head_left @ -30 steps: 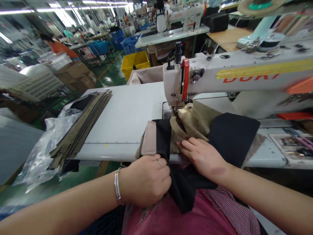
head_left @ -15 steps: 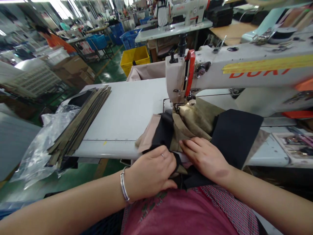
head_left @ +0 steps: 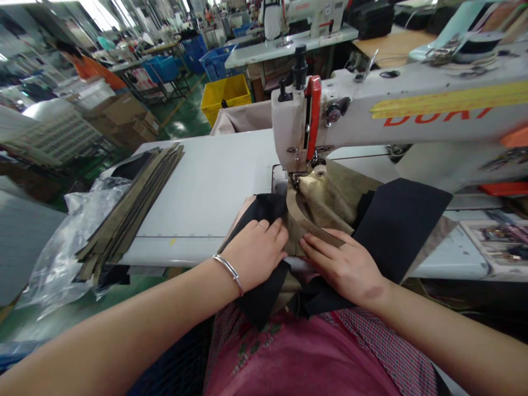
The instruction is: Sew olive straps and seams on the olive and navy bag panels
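Observation:
At the white sewing machine [head_left: 295, 132], an olive-brown fabric piece [head_left: 338, 195] with black panels runs under the presser foot [head_left: 293, 179]. My left hand [head_left: 258, 247] is closed on the black fabric [head_left: 268, 206] left of the needle, its fingers curled over the folded edge. A narrow olive strip [head_left: 307, 217] curves from the foot down to my right hand [head_left: 342, 264], whose fingers are closed around the strip and rest on the cloth. My right thumb is hidden. To the right a wide black panel [head_left: 402, 225] lies over the table edge.
A stack of olive and black strips [head_left: 136, 203] lies at the table's left end, beside clear plastic wrap [head_left: 91, 214]. Behind the table stands a yellow crate [head_left: 226, 96]. A tray of small tools [head_left: 503, 242] is at the right. Someone in orange [head_left: 94, 71] is at the far left.
My left hand has moved up and forward onto the black fabric near the needle, turning the pink-beige backing mostly out of sight. The right hand stays nearly in place, with the strip now between its fingers.

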The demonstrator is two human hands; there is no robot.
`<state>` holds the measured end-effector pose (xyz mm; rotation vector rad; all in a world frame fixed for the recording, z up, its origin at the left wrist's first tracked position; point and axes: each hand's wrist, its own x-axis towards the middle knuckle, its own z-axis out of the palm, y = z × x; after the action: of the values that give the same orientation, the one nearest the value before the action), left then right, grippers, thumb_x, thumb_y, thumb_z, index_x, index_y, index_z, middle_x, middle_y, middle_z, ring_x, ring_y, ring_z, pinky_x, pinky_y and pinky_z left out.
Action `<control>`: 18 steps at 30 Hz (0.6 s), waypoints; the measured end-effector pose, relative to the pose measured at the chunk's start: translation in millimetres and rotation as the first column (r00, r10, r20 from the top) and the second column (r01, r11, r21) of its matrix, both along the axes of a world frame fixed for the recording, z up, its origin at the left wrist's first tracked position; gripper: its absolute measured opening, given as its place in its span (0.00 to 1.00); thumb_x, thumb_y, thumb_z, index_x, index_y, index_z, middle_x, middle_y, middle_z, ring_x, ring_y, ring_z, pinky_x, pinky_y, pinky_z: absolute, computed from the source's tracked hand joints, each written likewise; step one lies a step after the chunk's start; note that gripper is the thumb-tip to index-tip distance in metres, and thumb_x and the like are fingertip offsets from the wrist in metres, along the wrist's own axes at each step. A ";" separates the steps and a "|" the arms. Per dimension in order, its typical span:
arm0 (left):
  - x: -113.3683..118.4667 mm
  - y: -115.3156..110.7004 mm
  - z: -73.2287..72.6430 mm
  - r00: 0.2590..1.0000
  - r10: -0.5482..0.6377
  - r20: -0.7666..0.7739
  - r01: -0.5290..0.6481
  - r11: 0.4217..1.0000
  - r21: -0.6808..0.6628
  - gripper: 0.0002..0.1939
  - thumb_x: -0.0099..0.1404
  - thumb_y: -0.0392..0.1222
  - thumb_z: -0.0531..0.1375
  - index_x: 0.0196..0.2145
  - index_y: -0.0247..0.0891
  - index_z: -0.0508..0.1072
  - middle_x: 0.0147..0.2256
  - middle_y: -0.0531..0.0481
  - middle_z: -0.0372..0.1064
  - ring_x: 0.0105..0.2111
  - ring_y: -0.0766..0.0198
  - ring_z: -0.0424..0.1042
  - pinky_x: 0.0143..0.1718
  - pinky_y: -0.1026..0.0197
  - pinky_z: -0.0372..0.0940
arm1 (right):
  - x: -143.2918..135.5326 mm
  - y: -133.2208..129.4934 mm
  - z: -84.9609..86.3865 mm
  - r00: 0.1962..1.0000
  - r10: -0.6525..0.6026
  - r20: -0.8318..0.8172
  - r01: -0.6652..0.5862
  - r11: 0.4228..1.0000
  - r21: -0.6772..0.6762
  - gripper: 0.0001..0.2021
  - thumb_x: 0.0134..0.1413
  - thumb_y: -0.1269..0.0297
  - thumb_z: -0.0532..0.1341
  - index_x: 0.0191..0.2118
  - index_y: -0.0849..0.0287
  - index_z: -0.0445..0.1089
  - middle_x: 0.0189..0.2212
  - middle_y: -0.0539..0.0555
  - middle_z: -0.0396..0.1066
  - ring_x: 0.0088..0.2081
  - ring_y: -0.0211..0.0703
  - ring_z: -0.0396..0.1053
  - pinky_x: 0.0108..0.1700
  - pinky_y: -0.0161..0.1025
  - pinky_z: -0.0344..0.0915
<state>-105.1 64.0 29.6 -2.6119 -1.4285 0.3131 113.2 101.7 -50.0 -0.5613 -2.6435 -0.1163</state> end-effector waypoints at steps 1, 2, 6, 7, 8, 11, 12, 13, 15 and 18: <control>-4.2 3.9 0.3 0.998 0.058 -0.015 -0.058 0.998 -0.009 0.21 0.70 0.53 0.52 0.49 0.32 0.69 0.46 0.36 0.71 0.42 0.50 0.69 0.39 0.52 0.63 | 0.2 0.3 0.7 1.000 0.007 0.003 -0.007 1.000 -0.010 0.17 0.65 0.70 0.52 0.57 0.62 0.66 0.53 0.58 0.70 0.53 0.45 0.68 0.61 0.48 0.61; -7.8 8.1 1.0 0.994 0.101 -0.031 -0.101 0.995 -0.019 0.22 0.69 0.56 0.52 0.44 0.33 0.71 0.40 0.38 0.72 0.39 0.49 0.70 0.38 0.52 0.63 | 0.4 0.7 1.3 1.000 0.016 0.002 -0.016 1.000 -0.019 0.17 0.65 0.71 0.52 0.57 0.61 0.66 0.53 0.57 0.71 0.53 0.45 0.68 0.63 0.50 0.59; -10.6 23.3 1.8 0.981 0.190 -0.030 -0.190 0.982 0.018 0.23 0.68 0.56 0.55 0.46 0.30 0.69 0.34 0.41 0.71 0.35 0.51 0.70 0.36 0.55 0.64 | 0.7 2.9 2.4 0.998 0.056 -0.036 -0.057 0.998 -0.032 0.16 0.66 0.71 0.52 0.56 0.60 0.66 0.51 0.54 0.72 0.54 0.45 0.67 0.69 0.58 0.44; -9.6 25.8 1.1 0.984 0.178 -0.007 -0.178 0.983 0.048 0.27 0.67 0.55 0.57 0.52 0.29 0.65 0.39 0.39 0.71 0.37 0.51 0.70 0.38 0.54 0.64 | 0.8 3.4 2.4 0.997 0.060 -0.040 -0.062 0.998 -0.031 0.16 0.66 0.71 0.53 0.56 0.60 0.66 0.51 0.53 0.73 0.54 0.45 0.68 0.69 0.59 0.42; -8.9 27.6 0.4 0.989 0.145 0.016 -0.146 0.986 0.080 0.32 0.66 0.54 0.59 0.59 0.28 0.60 0.46 0.37 0.70 0.42 0.50 0.70 0.42 0.53 0.64 | 1.0 3.8 2.4 0.997 0.063 -0.047 -0.064 0.997 -0.033 0.16 0.66 0.71 0.53 0.56 0.60 0.66 0.50 0.53 0.73 0.53 0.44 0.68 0.69 0.58 0.44; -11.1 30.7 -0.2 0.998 -0.048 0.028 0.046 0.996 0.081 0.37 0.67 0.48 0.60 0.66 0.33 0.49 0.63 0.36 0.53 0.60 0.47 0.58 0.58 0.48 0.56 | 1.5 4.6 2.6 0.997 0.046 -0.055 -0.049 0.997 -0.059 0.16 0.64 0.70 0.56 0.55 0.62 0.69 0.49 0.56 0.74 0.52 0.46 0.69 0.63 0.52 0.59; -13.2 31.7 0.7 0.995 -0.101 0.017 0.101 0.994 0.033 0.34 0.68 0.45 0.58 0.65 0.33 0.50 0.64 0.37 0.52 0.62 0.48 0.55 0.60 0.49 0.54 | 1.5 4.5 2.9 0.997 0.036 -0.063 -0.041 0.996 -0.074 0.16 0.63 0.68 0.57 0.54 0.62 0.69 0.48 0.57 0.74 0.51 0.47 0.69 0.59 0.49 0.64; -15.5 32.8 2.0 0.992 -0.125 -0.001 0.125 0.992 -0.032 0.31 0.68 0.44 0.57 0.64 0.34 0.53 0.63 0.37 0.55 0.61 0.49 0.57 0.59 0.50 0.56 | 1.2 4.4 3.2 0.997 0.019 -0.072 -0.026 0.996 -0.090 0.16 0.62 0.67 0.58 0.54 0.62 0.70 0.48 0.57 0.73 0.51 0.49 0.68 0.55 0.48 0.67; -19.2 35.9 5.2 0.995 -0.081 -0.055 0.072 0.987 -0.143 0.28 0.67 0.43 0.58 0.62 0.34 0.57 0.54 0.37 0.67 0.51 0.50 0.69 0.49 0.53 0.64 | -0.3 3.7 4.1 0.998 -0.009 -0.060 0.001 0.992 -0.129 0.18 0.62 0.64 0.58 0.55 0.62 0.69 0.52 0.60 0.70 0.51 0.51 0.67 0.52 0.48 0.68; -19.3 41.6 6.1 0.990 0.084 -0.117 -0.101 0.983 -0.153 0.35 0.62 0.51 0.62 0.61 0.35 0.57 0.42 0.40 0.72 0.35 0.48 0.75 0.33 0.53 0.66 | -3.6 2.7 5.9 0.998 -0.066 -0.003 0.064 0.983 -0.174 0.22 0.63 0.61 0.57 0.59 0.64 0.65 0.58 0.62 0.64 0.52 0.53 0.64 0.52 0.50 0.66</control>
<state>-124.3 105.6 35.8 -2.6068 -1.5494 0.5964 109.5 104.4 -44.1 -0.7036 -2.6433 0.0987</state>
